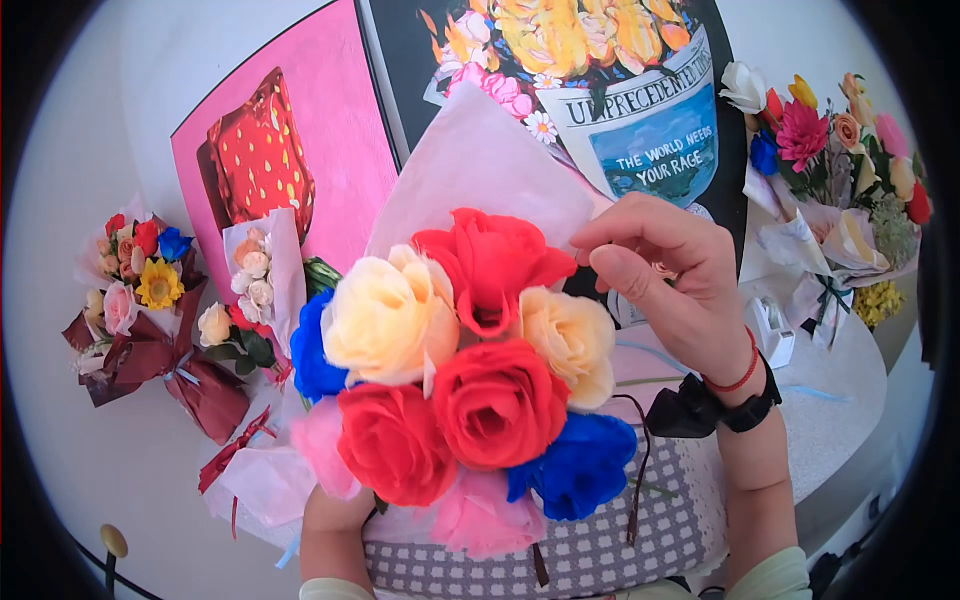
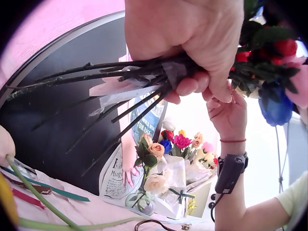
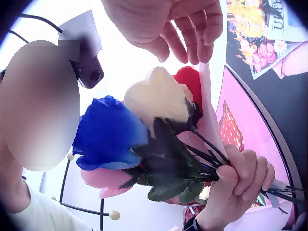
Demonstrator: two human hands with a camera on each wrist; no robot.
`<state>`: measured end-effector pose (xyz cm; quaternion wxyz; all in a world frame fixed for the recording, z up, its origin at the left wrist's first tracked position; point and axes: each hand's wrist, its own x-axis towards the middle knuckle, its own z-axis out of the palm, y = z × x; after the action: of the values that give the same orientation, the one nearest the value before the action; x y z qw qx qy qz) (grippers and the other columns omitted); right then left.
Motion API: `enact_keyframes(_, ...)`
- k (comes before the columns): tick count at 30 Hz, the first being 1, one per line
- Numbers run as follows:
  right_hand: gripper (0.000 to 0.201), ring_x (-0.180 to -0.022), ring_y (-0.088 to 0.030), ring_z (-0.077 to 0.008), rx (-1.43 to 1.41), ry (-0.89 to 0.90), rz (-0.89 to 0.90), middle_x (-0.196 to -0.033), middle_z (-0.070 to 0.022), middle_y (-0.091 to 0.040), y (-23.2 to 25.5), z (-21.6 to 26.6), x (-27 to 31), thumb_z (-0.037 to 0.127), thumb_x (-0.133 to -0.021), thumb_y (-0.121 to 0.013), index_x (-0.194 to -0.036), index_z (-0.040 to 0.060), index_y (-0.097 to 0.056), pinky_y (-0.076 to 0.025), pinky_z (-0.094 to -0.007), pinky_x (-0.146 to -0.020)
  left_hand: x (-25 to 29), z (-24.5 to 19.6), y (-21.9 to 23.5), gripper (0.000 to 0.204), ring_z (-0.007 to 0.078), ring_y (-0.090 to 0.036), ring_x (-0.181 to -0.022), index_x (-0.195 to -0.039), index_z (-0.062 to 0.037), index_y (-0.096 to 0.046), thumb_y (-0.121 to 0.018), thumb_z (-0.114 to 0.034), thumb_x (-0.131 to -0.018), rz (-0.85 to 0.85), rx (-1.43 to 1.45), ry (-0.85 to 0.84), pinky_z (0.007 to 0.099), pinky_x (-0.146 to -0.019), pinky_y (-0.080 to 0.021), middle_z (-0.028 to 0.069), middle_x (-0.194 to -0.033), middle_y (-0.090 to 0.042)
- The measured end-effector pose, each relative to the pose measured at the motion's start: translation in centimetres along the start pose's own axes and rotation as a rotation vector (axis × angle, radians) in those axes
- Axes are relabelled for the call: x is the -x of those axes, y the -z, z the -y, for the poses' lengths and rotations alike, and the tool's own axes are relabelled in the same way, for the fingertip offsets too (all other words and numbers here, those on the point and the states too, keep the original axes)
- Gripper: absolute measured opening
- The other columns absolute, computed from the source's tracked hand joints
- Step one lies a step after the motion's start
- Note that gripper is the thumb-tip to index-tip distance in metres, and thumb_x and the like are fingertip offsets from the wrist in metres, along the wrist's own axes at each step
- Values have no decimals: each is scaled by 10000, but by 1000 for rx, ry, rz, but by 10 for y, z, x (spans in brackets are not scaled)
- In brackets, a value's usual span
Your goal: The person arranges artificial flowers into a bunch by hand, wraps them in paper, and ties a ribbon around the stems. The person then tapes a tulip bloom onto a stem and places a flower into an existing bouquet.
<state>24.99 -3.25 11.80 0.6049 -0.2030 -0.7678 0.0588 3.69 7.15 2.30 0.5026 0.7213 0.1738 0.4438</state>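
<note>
A bouquet of red roses [image 1: 500,405], cream, blue [image 3: 111,132] and pink flowers faces up in the head view. My left hand [image 2: 185,43] grips its dark stems [image 2: 144,103] in a bundle; the right wrist view shows the same hand [image 3: 240,180] curled round them. A pale pink wrapping sheet [image 1: 470,170] stands behind the blooms. My right hand [image 1: 670,270] is raised at the bouquet's right, fingers loosely bent, its fingertips at the sheet's edge; whether they touch it I cannot tell. The right wrist view shows that hand [image 3: 166,24] above the red rose.
Wrapped bouquets stand at the left [image 1: 160,300] and right [image 1: 830,200]. Behind are a pink picture [image 1: 345,150] and a black one with a painted bucket [image 1: 650,150]. A checkered cloth [image 1: 600,540], ribbons and a white tape dispenser [image 1: 772,330] lie on the table.
</note>
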Motion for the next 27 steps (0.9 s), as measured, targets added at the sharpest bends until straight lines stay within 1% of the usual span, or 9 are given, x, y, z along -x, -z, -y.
enact_keyframes(5,158,-663,-515,-55,-16,-75,23,-830,-52,-579,-2,9,2,39,-790,-593,-934,-24,-602,-389,-172,-513,-8,-2,-2,268,97,-407,-551,-953,-42,-530,-602,-245,-795,31,13,-12,259,-562,-374,-14,-596,-389)
enact_keyframes(8,116,-504,-423,-28,-64,-78,96,-703,-5,-568,-3,14,2,72,-754,-651,-845,7,-620,-315,-170,-451,-11,-1,-5,273,97,-404,-547,-956,-42,-529,-602,-251,-796,51,26,-9,259,-559,-371,-15,-592,-385)
enact_keyframes(13,120,-581,-549,-171,82,253,146,-715,-72,-584,-2,5,-1,31,-720,-640,-835,9,-616,-410,-246,-513,-14,-1,-9,283,97,-398,-540,-962,-42,-528,-601,-261,-798,79,44,-9,258,-554,-367,-16,-586,-379)
enact_keyframes(16,167,-643,-583,-210,101,234,163,-749,-102,-598,0,5,0,-31,-662,-649,-824,-5,-626,-429,-252,-546,-17,-1,-11,289,97,-395,-537,-965,-42,-527,-601,-266,-799,97,56,-10,258,-551,-364,-17,-583,-376)
enact_keyframes(20,202,-629,-570,-141,123,258,155,-777,-78,-608,1,4,-1,-20,-685,-643,-885,1,-621,-428,-226,-546,-20,1,-14,296,97,-390,-532,-969,-43,-526,-601,-274,-800,116,74,-8,258,-547,-360,-17,-578,-371)
enact_keyframes(22,218,-617,-534,-68,49,-55,37,-832,-52,-610,3,16,1,-2,-729,-627,-946,2,-607,-416,-190,-546,-21,2,-14,300,97,-388,-529,-971,-43,-525,-601,-278,-801,125,83,-7,258,-545,-358,-18,-576,-369)
enact_keyframes(24,247,-614,-498,-24,-21,-29,-54,-852,-28,-592,0,4,1,51,-794,-594,-1035,3,-568,-394,-158,-534,-20,1,-14,304,97,-386,-527,-974,-43,-525,-600,-282,-801,131,90,-5,257,-543,-356,-18,-573,-366)
enact_keyframes(26,222,-526,-468,-11,-131,-30,-345,-770,-18,-577,-2,0,-2,110,-814,-606,-1000,-6,-576,-351,-156,-441,-20,0,-14,308,97,-384,-524,-976,-43,-524,-600,-286,-802,137,96,-6,257,-541,-354,-19,-571,-364)
enact_keyframes(27,263,-566,-491,-17,-124,-141,-318,-793,-17,-575,1,7,-3,130,-828,-596,-1040,-17,-550,-373,-154,-463,-21,0,-14,310,97,-382,-523,-977,-43,-524,-600,-287,-802,140,98,-7,257,-540,-353,-19,-570,-363)
